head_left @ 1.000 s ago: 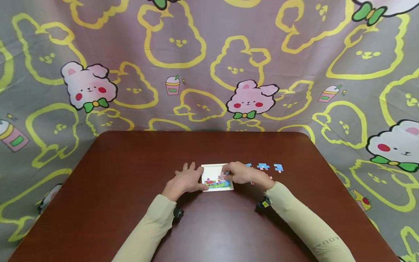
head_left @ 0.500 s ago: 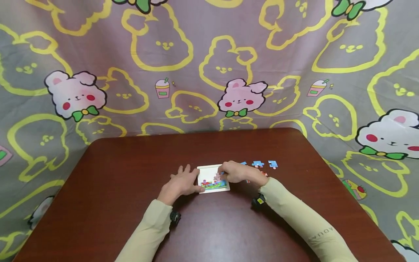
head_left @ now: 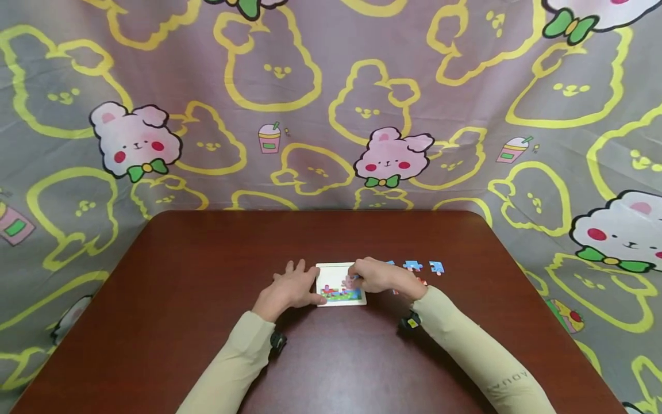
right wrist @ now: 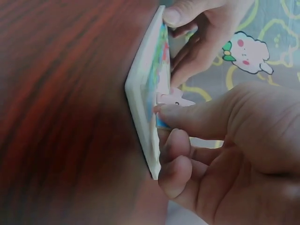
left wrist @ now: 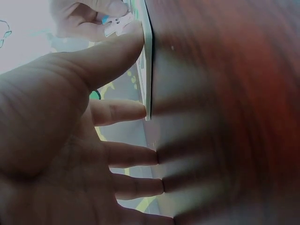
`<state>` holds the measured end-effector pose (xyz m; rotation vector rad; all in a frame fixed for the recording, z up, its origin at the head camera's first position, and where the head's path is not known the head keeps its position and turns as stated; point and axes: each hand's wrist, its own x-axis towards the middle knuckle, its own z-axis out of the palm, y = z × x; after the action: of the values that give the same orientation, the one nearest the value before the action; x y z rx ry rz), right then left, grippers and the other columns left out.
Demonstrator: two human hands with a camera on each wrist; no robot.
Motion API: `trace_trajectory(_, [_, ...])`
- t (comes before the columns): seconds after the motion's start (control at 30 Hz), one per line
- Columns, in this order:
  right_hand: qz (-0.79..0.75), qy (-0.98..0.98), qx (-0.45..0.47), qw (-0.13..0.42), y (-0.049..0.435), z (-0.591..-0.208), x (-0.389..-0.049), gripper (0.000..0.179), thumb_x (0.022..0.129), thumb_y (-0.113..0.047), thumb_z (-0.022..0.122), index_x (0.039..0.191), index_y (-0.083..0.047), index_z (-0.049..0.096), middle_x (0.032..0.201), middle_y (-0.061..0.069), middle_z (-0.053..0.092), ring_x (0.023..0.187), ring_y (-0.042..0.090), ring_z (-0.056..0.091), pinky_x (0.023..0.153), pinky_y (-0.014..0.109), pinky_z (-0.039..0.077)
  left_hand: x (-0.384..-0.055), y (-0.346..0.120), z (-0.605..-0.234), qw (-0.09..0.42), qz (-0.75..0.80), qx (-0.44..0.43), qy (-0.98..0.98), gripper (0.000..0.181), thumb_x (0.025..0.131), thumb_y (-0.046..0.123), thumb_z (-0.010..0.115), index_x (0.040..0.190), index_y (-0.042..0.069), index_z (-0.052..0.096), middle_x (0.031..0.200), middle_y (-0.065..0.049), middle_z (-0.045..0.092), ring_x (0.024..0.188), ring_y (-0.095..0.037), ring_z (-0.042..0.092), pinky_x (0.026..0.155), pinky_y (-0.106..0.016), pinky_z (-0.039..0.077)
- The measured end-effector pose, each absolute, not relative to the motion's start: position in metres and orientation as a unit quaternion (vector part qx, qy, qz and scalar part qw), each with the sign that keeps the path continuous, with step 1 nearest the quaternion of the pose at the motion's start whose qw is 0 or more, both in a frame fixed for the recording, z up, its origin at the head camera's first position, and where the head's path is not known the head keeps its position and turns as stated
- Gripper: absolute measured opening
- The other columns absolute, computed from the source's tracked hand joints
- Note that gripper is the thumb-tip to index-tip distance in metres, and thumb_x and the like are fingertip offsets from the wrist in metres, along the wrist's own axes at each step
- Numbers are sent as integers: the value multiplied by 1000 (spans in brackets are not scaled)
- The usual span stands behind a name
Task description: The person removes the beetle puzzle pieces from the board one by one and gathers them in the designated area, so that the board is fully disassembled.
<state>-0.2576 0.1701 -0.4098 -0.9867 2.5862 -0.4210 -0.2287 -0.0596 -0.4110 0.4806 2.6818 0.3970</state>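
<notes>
A small white puzzle tray lies on the table, with joined colourful pieces along its near side and a bare white base behind them. My left hand steadies its left side: the thumb lies on the rim at the near corner, the index fingertip touches the far corner, and the other fingers stretch out onto the table. Over the tray's right part, my right hand pinches a puzzle piece with a pale pink animal face and some blue. The piece stands tilted at the joined row; its lower edge is partly hidden by the fingers.
Right of the tray lie several loose puzzle pieces, among them a blue one, another blue one and a reddish one partly behind the right wrist. The brown table ends at a patterned cloth.
The head view shifts slightly. My right hand keeps pinching the puzzle piece at nearly the same spot over the tray, and my left hand stays on the tray's left side.
</notes>
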Motion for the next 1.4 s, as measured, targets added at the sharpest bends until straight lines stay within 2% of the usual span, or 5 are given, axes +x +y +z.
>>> trace_trajectory(0.27, [-179, 897, -359, 185, 187, -405, -259, 21, 100, -7, 53, 85, -8, 67, 64, -6, 43, 53, 6, 32, 55, 21, 31, -229, -53, -413, 194, 135, 171, 956, 78, 88, 49, 69, 151, 15, 38, 160, -27, 21, 147, -52, 13, 107, -75, 23])
trace_trajectory(0.53, [-254, 895, -307, 199, 221, -403, -256, 19, 101, -18, 55, 102, -8, 71, 81, 9, 69, 58, 16, 63, 51, 24, 47, -226, -52, -418, 188, 148, 171, 956, 76, 87, 49, 70, 147, 13, 42, 158, -28, 23, 146, -54, 15, 105, -76, 24])
trace_trajectory(0.8, [-300, 894, -266, 202, 257, -397, -256, 4, 97, -14, 62, 100, -15, 64, 76, 8, 63, 57, 19, 59, 49, 29, 48, -226, -50, -417, 185, 148, 169, 957, 77, 87, 49, 70, 148, 13, 41, 158, -28, 24, 146, -54, 16, 104, -76, 25])
trace_trajectory(1.13, [-341, 881, -244, 218, 301, -392, -264, 6, 96, -18, 63, 99, -12, 62, 77, 15, 61, 60, 34, 59, 53, 43, 53, -234, -48, -416, 179, 149, 163, 959, 78, 86, 51, 70, 149, 14, 40, 158, -28, 24, 146, -54, 16, 104, -76, 24])
trace_trajectory(1.4, [-340, 879, -234, 237, 330, -394, -273, 8, 96, -19, 63, 99, -11, 62, 77, 17, 60, 59, 26, 59, 53, 40, 53, -238, -48, -414, 178, 146, 157, 960, 78, 86, 51, 70, 148, 14, 41, 158, -29, 24, 146, -54, 16, 105, -76, 24])
